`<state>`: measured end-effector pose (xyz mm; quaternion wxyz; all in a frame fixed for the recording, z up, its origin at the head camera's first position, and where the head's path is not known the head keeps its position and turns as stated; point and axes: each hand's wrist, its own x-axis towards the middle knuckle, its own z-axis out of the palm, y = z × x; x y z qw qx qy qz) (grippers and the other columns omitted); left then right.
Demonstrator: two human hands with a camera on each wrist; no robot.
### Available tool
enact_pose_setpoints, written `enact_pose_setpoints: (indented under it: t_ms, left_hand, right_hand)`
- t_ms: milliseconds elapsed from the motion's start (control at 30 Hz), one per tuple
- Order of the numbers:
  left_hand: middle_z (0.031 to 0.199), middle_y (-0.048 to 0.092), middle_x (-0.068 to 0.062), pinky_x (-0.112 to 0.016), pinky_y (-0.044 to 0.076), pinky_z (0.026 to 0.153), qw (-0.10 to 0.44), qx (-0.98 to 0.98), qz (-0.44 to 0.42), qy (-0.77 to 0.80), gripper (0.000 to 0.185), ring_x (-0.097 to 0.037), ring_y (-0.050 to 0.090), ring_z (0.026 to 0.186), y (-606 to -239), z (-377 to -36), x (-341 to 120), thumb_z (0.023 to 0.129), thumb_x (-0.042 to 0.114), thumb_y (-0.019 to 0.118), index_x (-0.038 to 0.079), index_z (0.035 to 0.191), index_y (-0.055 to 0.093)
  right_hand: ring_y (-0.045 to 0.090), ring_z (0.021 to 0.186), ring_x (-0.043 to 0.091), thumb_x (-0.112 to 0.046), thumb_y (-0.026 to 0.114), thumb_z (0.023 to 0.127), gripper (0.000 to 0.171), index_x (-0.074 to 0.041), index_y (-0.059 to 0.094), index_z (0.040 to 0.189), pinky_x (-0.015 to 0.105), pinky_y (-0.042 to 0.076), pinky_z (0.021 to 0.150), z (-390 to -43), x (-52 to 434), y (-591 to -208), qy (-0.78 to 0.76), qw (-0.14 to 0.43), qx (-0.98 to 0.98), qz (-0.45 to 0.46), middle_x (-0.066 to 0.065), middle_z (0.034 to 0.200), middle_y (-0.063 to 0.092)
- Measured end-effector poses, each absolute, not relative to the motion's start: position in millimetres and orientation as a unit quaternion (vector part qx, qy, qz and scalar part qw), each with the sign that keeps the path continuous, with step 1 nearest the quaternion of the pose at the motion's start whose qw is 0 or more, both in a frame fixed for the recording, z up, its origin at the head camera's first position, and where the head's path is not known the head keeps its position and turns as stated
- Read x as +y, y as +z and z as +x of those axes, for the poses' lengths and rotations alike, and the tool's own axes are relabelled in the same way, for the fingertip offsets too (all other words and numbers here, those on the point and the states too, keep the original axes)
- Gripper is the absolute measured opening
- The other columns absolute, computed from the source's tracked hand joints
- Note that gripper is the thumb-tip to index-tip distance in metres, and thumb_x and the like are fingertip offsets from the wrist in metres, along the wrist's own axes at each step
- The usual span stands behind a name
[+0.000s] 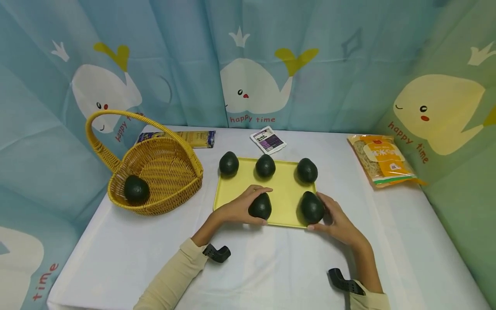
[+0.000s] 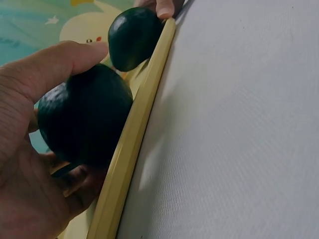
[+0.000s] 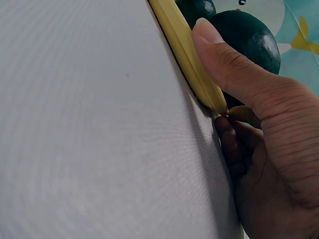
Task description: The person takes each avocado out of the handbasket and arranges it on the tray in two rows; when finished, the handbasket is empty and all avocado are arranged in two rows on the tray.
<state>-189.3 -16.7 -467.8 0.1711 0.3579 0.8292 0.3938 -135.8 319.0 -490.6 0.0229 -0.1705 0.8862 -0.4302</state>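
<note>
A yellow tray (image 1: 240, 191) lies on the white table with several dark green avocados on it. My left hand (image 1: 241, 207) holds the avocado (image 1: 260, 206) at the tray's front edge; in the left wrist view its thumb lies over the avocado (image 2: 87, 119) and the other fingers curve beneath. My right hand (image 1: 341, 221) grips the tray's front right corner, thumb along the front rim (image 3: 197, 64) and curled fingers at the corner. Right beside it sits another avocado (image 1: 312, 207). Three more stand along the tray's back: left (image 1: 229, 164), middle (image 1: 265, 166) and right (image 1: 307, 170).
At the left stands a wicker basket (image 1: 166, 172) with a tall handle and one avocado (image 1: 136, 189) inside. Behind it lies a yellow-and-blue packet (image 1: 195, 139). A small white-and-purple packet (image 1: 268, 140) is behind the tray, and an orange bag (image 1: 383, 159) lies at the right.
</note>
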Motion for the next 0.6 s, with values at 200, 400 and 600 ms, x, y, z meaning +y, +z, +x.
enact_pose_setpoints:
  t_ms: [200, 400, 600]
  left_hand:
    - [0.146, 0.033, -0.009, -0.044, 0.039, 0.109, 0.172, 0.827, 0.362, 0.394, 0.089, -0.021, 0.037, 0.136, -467.0, -190.8, -21.1, 0.075, 0.032, 0.084, 0.022, 0.15, 0.035]
    - [0.142, 0.039, -0.008, -0.042, 0.041, 0.106, 0.167, 0.829, 0.35, 0.402, 0.085, -0.02, 0.044, 0.13, -467.1, -190.7, -20.7, 0.075, 0.034, 0.085, 0.021, 0.146, 0.041]
    - [0.14, 0.042, -0.006, -0.04, 0.042, 0.105, 0.143, 0.836, 0.338, 0.408, 0.083, -0.018, 0.046, 0.129, -468.3, -185.9, -14.2, 0.074, 0.036, 0.085, 0.021, 0.144, 0.043]
  right_hand:
    - [0.027, 0.14, 0.045, -0.02, 0.088, 0.071, 0.102, -0.004, 0.028, 0.152, 0.004, 0.014, 0.103, -135.6, 319.3, -489.9, -0.43, 0.029, 0.888, -0.164, 0.024, 0.154, 0.03]
    - [0.027, 0.139, 0.046, -0.019, 0.088, 0.072, 0.101, -0.003, 0.028, 0.152, 0.005, 0.014, 0.103, -135.7, 320.1, -490.3, -0.427, 0.027, 0.889, -0.163, 0.024, 0.154, 0.03]
    - [0.029, 0.138, 0.046, -0.019, 0.088, 0.071, 0.101, -0.002, 0.029, 0.151, 0.001, 0.013, 0.1, -135.9, 319.3, -491.4, -0.43, 0.021, 0.886, -0.171, 0.024, 0.153, 0.032]
